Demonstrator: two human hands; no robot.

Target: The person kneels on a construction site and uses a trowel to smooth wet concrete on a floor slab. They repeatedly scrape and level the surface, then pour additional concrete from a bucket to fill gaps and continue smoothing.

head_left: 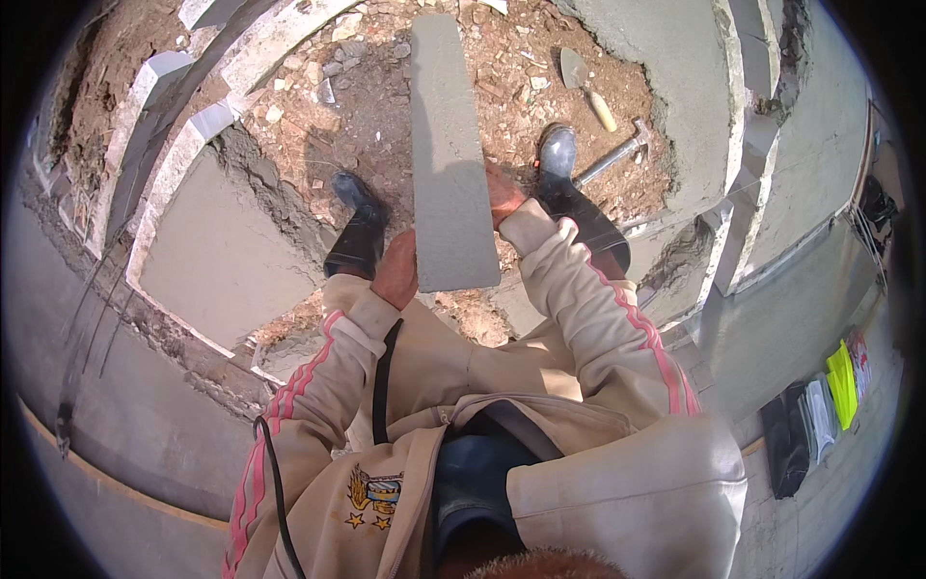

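Between the two hands is a long grey slab [449,154], flat on its upper face, with its longer sides running away from the body. The left hand [395,270] grips its left edge, close to the nearer end; the right hand [503,193] holds the right edge, somewhat farther forward. Both hands are closed on the slab, but most of their fingers are hidden by it, so I cannot tell how each finger is placed.

Just beyond the left hand stands the left boot [359,227], black; beside the right hand stands the right boot [559,159]. Forward and to the right of the right hand, a trowel [575,71] with a pale handle lies on the rubble-covered soil [376,145], and nearer to this hand a hammer [612,162] lies next to the boot. Left of the left hand spreads a smooth grey cement surface [212,256].

Behind the hands, on the beige jacket [617,492] with pink stripes along its sleeves, an embroidered emblem [376,497] shows yellow and blue shapes above two stars. Well apart, to the right and behind the right hand, a bright yellow-green item [841,386] lies beside a black one [786,439].
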